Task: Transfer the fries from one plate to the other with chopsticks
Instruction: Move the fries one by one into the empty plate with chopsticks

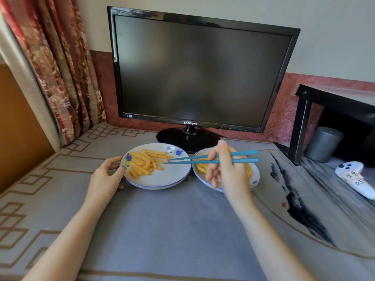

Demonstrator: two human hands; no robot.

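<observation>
Blue chopsticks in right hand, tips at fries on left plate, left hand on its rim

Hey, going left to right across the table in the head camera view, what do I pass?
From the left: left hand → left plate of fries → right plate, under the right hand holding the chopsticks → grey cylinder → white controller.

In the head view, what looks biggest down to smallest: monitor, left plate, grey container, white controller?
1. monitor
2. left plate
3. grey container and white controller: look about alike, so not ranked.
</observation>
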